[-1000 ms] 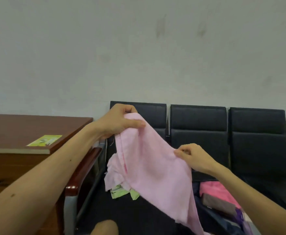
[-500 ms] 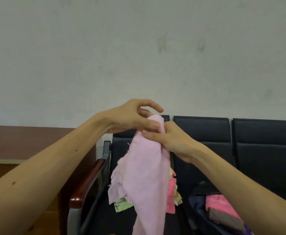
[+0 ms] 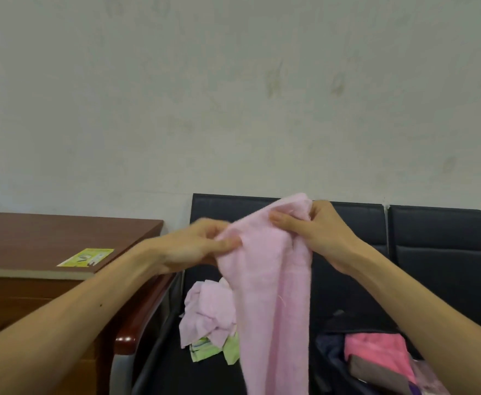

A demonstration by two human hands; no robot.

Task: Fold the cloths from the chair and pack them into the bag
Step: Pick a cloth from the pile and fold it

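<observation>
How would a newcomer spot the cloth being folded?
Find the row of black padded chairs. In front of them, the left hand and right hand pinch a long pale pink cloth by its top. Unlike the crumpled cloths on the seat below, it hangs straight down.

A row of black padded chairs (image 3: 436, 252) stands against the wall. On the left seat (image 3: 182, 374), toward its back edge, lies a loose pile of cloths (image 3: 208, 315): pale pink ones on top, green ones (image 3: 205, 349) under them at the front of the pile. On the middle seat sits a dark bag (image 3: 329, 349), open, with a folded bright pink cloth (image 3: 376, 344) in it and a brown one (image 3: 376, 372) just in front, touching it. A wooden armrest (image 3: 145, 306) bounds the left seat. Beside it stands a brown desk (image 3: 34, 238); a green card (image 3: 87, 256) lies flat near its right front corner.
</observation>
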